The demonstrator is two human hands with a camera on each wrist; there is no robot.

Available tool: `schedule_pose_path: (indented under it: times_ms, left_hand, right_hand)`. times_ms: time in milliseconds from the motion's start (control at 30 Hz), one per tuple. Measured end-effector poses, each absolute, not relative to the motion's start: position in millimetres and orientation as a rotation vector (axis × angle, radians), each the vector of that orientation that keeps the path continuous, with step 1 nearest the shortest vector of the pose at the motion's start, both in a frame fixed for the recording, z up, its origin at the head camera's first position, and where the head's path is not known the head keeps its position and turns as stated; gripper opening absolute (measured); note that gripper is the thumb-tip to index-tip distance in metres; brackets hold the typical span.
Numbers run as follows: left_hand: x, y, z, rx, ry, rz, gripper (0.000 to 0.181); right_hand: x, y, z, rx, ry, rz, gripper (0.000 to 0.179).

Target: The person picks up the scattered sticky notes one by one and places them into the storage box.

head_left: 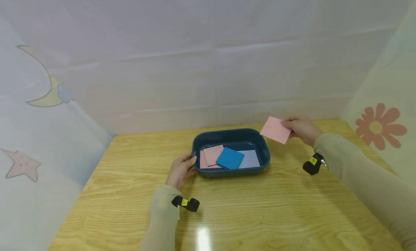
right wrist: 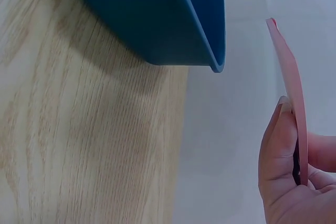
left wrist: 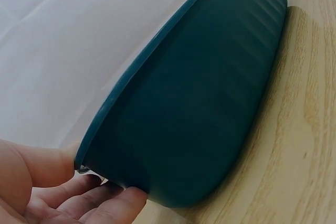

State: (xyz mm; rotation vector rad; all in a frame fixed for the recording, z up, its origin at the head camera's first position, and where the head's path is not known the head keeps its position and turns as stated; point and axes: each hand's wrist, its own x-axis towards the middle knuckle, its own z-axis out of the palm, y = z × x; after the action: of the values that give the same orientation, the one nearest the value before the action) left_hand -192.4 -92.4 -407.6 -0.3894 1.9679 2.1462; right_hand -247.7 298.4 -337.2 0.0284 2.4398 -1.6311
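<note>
A dark blue-green plastic basin [head_left: 234,174] sits on the wooden table. My left hand [head_left: 182,168] grips its left end, thumb at the rim and fingers against the outer wall, as the left wrist view [left wrist: 79,192] confirms. Inside lie pink paper squares [head_left: 212,155], a blue paper square [head_left: 229,158] overlapping them, and a pale lilac sheet [head_left: 249,159] at the right. Above the table, just beyond the basin's right end, my right hand [head_left: 301,128] pinches a pink paper square [head_left: 275,130] between thumb and fingers. Seen edge-on in the right wrist view, the pink square [right wrist: 291,77] is thin and slightly bent.
The wooden table [head_left: 130,200] ends at a pale sheet backdrop [head_left: 162,81] behind the basin. Side sheets carry a moon, a star and a red flower [head_left: 377,127]. Each wrist wears a small black camera mount, such as the left one [head_left: 186,203].
</note>
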Motion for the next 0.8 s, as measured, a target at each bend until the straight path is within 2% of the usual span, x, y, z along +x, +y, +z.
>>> schedule_pose_path:
  times_ms: [800]
  left_hand:
    - [-190,-93,-406,-0.41,1.962,2.134,0.04]
  right_hand:
    - [-240,274,-323,-0.034,2.438,-1.592,0.044]
